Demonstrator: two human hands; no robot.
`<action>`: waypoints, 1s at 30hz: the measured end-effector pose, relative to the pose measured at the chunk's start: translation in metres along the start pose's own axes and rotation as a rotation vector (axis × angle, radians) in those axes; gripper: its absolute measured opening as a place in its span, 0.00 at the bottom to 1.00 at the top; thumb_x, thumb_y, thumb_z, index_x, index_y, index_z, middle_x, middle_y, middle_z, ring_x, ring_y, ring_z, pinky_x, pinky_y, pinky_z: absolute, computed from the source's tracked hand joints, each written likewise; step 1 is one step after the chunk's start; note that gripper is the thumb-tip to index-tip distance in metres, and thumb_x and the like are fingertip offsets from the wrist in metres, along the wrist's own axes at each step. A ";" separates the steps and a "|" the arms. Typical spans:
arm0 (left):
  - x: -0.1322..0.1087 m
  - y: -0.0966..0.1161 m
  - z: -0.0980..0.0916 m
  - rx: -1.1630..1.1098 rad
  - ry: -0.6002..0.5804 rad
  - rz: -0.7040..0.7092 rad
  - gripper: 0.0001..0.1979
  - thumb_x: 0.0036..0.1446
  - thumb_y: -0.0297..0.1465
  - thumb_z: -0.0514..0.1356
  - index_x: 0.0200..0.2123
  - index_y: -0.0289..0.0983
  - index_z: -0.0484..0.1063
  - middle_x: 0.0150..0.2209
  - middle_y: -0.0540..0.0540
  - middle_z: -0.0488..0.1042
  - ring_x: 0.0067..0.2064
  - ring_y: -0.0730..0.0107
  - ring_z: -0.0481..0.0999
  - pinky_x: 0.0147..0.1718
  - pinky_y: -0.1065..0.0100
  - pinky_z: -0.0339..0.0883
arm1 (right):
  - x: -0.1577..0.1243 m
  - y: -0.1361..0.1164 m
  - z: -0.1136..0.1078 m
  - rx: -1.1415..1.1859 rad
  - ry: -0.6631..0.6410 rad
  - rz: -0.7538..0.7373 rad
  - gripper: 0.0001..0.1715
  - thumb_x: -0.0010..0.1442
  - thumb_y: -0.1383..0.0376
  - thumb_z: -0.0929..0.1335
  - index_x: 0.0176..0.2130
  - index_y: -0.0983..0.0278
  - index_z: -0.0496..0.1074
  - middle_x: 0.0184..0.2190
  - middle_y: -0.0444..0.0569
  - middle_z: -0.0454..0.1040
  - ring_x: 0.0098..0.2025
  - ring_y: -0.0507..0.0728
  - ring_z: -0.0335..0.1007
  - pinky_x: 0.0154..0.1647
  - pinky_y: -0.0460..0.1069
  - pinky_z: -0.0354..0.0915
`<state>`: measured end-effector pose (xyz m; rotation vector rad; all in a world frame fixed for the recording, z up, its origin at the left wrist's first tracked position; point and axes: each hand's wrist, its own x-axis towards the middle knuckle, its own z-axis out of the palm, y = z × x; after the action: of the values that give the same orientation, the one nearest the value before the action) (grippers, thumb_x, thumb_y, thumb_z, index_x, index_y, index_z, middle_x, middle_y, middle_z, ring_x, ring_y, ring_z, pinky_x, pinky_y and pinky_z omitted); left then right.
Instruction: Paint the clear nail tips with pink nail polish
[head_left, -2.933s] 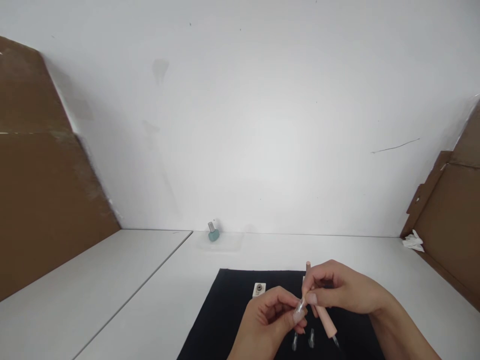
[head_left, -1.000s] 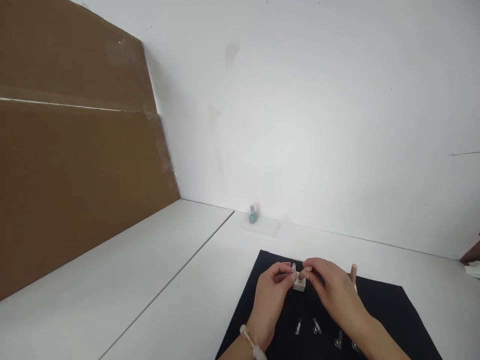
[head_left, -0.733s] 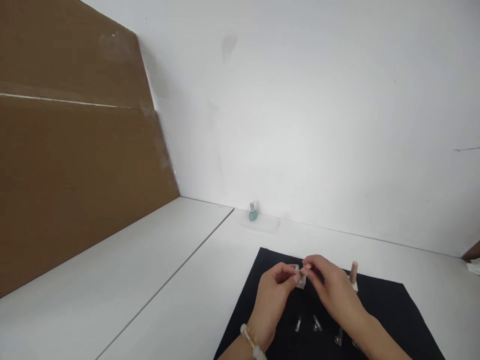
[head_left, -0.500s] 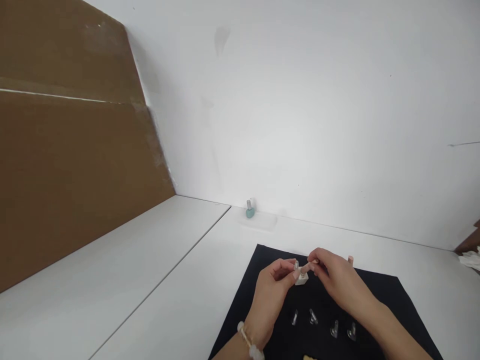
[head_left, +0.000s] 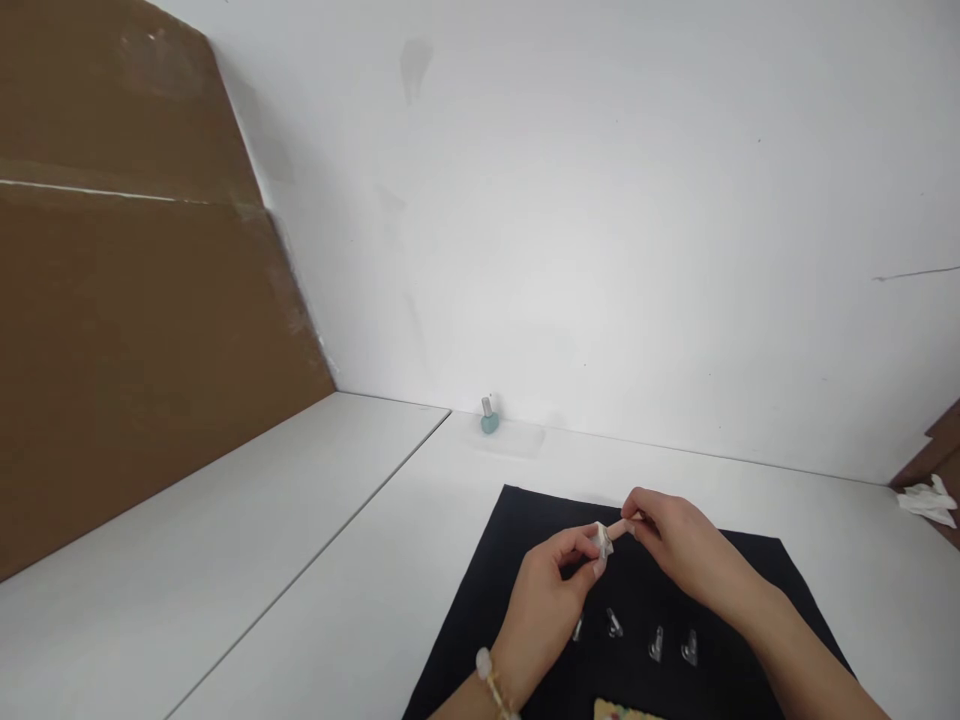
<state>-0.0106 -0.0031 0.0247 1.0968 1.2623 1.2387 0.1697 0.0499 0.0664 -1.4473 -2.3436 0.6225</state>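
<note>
My left hand [head_left: 551, 600] pinches a small white block [head_left: 601, 540] between thumb and fingers, just above the black mat [head_left: 480, 600]. My right hand [head_left: 679, 555] comes in from the right with its fingertips closed together against the top of that block. What they pinch is too small to make out. Several clear nail tips [head_left: 656, 642] lie in a row on the mat, just below both hands. A beaded bracelet is on my left wrist.
A teal nail polish bottle [head_left: 488, 416] stands on a clear tray [head_left: 521, 440] by the back wall. Brown cardboard [head_left: 112, 330] leans at the left. Crumpled white tissue [head_left: 927, 498] lies at the far right. A yellowish object [head_left: 626, 711] shows at the bottom edge.
Earlier my right hand held a pink brush handle and my left a clear tip. Now both hands pinch at the white block, which has come up off the mat. The view has shifted left.
</note>
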 end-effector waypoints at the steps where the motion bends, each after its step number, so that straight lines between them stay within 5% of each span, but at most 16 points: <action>1: 0.000 0.000 0.000 0.006 0.001 0.000 0.05 0.44 0.32 0.65 0.19 0.42 0.75 0.48 0.39 0.86 0.50 0.42 0.83 0.53 0.52 0.70 | 0.000 0.000 0.000 0.008 0.001 0.002 0.09 0.66 0.65 0.61 0.35 0.59 0.68 0.32 0.46 0.79 0.32 0.57 0.73 0.35 0.50 0.62; 14: 0.001 0.000 -0.004 0.046 0.014 0.010 0.05 0.45 0.31 0.64 0.19 0.42 0.74 0.47 0.41 0.86 0.49 0.44 0.83 0.52 0.54 0.70 | 0.010 0.004 0.018 0.214 0.096 0.042 0.12 0.69 0.56 0.63 0.40 0.57 0.72 0.34 0.45 0.83 0.37 0.58 0.78 0.47 0.56 0.67; 19: 0.000 0.001 -0.004 0.043 0.012 0.023 0.05 0.45 0.31 0.64 0.19 0.43 0.73 0.47 0.40 0.86 0.52 0.42 0.82 0.53 0.52 0.69 | 0.008 -0.002 0.020 0.204 0.104 0.071 0.11 0.69 0.55 0.63 0.41 0.56 0.73 0.36 0.44 0.84 0.38 0.59 0.77 0.62 0.70 0.52; 30: 0.002 -0.001 -0.005 0.043 0.003 0.034 0.06 0.45 0.31 0.64 0.19 0.43 0.74 0.47 0.42 0.87 0.52 0.43 0.82 0.53 0.53 0.70 | 0.007 -0.004 0.023 0.156 0.114 0.084 0.11 0.68 0.56 0.63 0.42 0.55 0.74 0.36 0.45 0.83 0.39 0.61 0.78 0.62 0.74 0.51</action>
<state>-0.0157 -0.0011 0.0234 1.1518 1.2823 1.2450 0.1522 0.0502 0.0494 -1.4760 -2.1080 0.7090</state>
